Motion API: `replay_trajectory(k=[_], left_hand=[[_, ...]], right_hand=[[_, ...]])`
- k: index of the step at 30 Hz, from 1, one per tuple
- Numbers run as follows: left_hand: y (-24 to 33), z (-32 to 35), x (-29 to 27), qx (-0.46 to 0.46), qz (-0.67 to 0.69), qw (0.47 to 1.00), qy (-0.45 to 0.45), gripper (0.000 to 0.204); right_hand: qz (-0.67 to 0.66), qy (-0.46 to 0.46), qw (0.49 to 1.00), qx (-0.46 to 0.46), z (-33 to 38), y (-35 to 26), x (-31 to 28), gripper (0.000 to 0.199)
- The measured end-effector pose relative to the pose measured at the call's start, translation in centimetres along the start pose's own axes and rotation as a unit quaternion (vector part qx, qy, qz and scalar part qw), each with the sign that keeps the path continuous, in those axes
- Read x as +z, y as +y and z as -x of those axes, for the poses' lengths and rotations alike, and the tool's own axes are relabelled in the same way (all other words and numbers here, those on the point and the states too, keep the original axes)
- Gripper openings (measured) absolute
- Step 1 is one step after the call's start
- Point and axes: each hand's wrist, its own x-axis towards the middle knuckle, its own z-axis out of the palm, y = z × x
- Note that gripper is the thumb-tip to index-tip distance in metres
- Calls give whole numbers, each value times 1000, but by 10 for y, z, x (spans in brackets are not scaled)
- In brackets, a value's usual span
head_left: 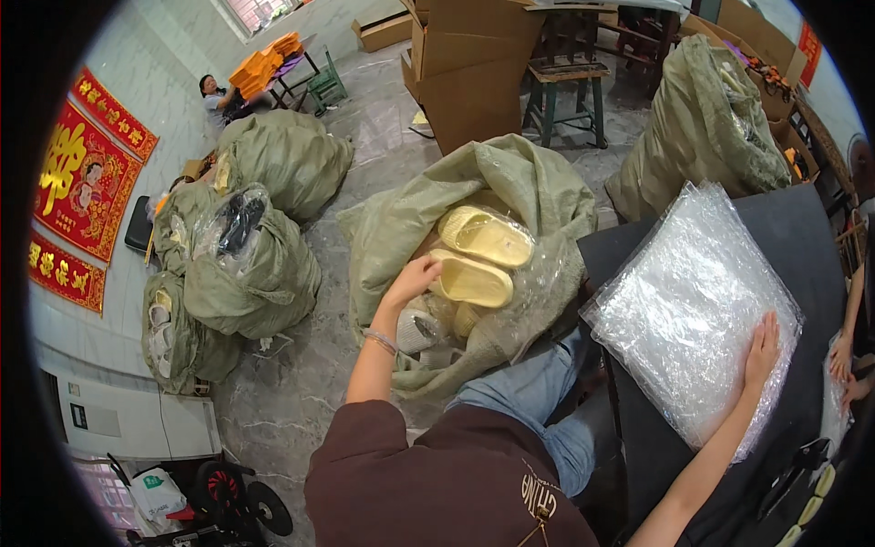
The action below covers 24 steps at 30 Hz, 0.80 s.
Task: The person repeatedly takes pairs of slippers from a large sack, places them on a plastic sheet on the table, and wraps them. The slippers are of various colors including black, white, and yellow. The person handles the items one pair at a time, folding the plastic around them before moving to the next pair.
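Observation:
My left hand (417, 277) reaches into an open green woven sack (383, 228) in the middle. Its fingers are closed at the left end of a pale yellow slipper (476, 280); the exact grip is partly hidden. A matching yellow slipper (486, 236) lies just beyond it, and clear plastic shows around the pair. A whitish slipper (418, 332) lies lower in the sack. My right hand (761, 351) rests flat, fingers stretched out, on a stack of clear plastic bags (697, 310). The stack lies on a black tabletop (802, 228) to my right.
More filled green sacks (251, 264) stand at the left, and another sack (697, 137) stands behind the table. A cardboard box (474, 73) and a wooden stool (565, 96) are ahead. One person (219, 98) sits far left; another person's hands (840, 365) show at the right edge.

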Motion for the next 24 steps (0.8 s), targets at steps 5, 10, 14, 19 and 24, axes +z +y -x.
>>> replay_trajectory(k=[5, 10, 14, 19, 24], left_hand=[[-95, -92, -3, -66, -80, 979, 177, 66], [-101, -112, -5, -109, 105, 982, 109, 81], [-61, -96, -7, -175, 325, 929, 8, 75], [-88, -90, -19, -234, 389, 891, -9, 65], [-12, -63, -15, -266, 363, 893, -12, 59]], right_hand=[[0, -3, 1000, 1, 11, 21, 2, 47], [6, -10, 1000, -5, -3, 20, 9, 47], [0, 2, 1000, 5, 2, 27, 10, 46], [-5, -8, 1000, -11, -12, 9, 15, 46], [3, -4, 1000, 7, 3, 13, 4, 46]])
